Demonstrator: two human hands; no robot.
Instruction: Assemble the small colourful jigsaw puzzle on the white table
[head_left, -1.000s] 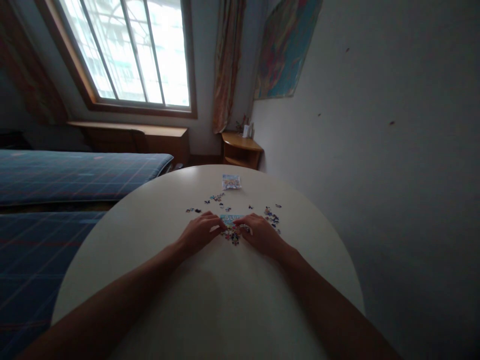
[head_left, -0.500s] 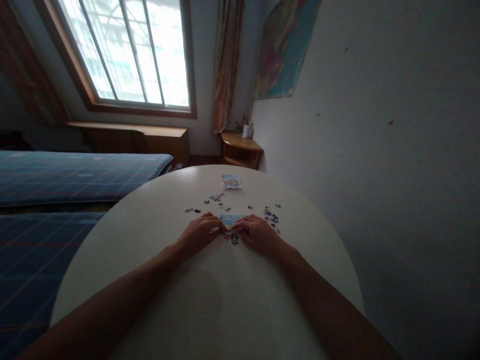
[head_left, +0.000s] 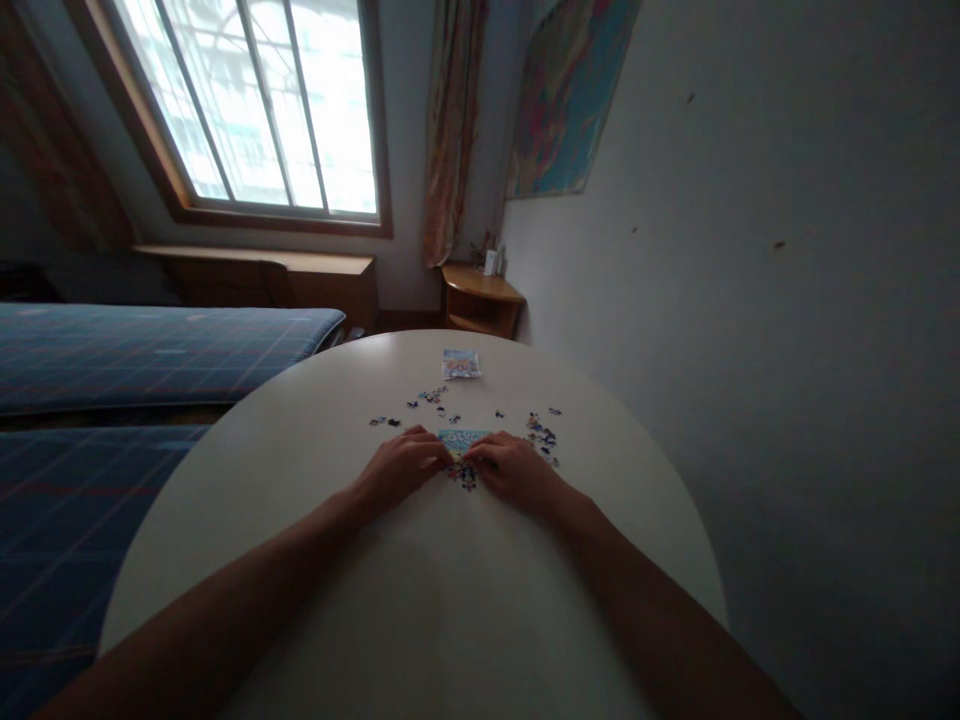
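A partly joined jigsaw puzzle (head_left: 463, 437) lies on the white round table (head_left: 435, 600), its top blue with pale lettering. My left hand (head_left: 403, 464) is closed at the puzzle's left edge, thumb and fingertips pressed together on it. From the other side my right hand (head_left: 519, 472) bends over the right part, its fingers pinched on the puzzle and hiding some of it. Darker, ragged-edged puzzle pieces (head_left: 468, 478) show at the near side, between the two hands. Which single piece each fingertip touches is too small to make out.
Loose puzzle pieces (head_left: 541, 432) are scattered to the right of my right hand, and more pieces (head_left: 430, 396) lie beyond the left one. A small picture packet (head_left: 460, 364) rests near the far edge. A plaid mattress (head_left: 165, 350) stands left of the table; a wall (head_left: 750, 350) is at right.
Both hands stay at the puzzle. My left thumb and fingers have drawn closer together, and the gap between them has closed. The loose pieces have not moved.
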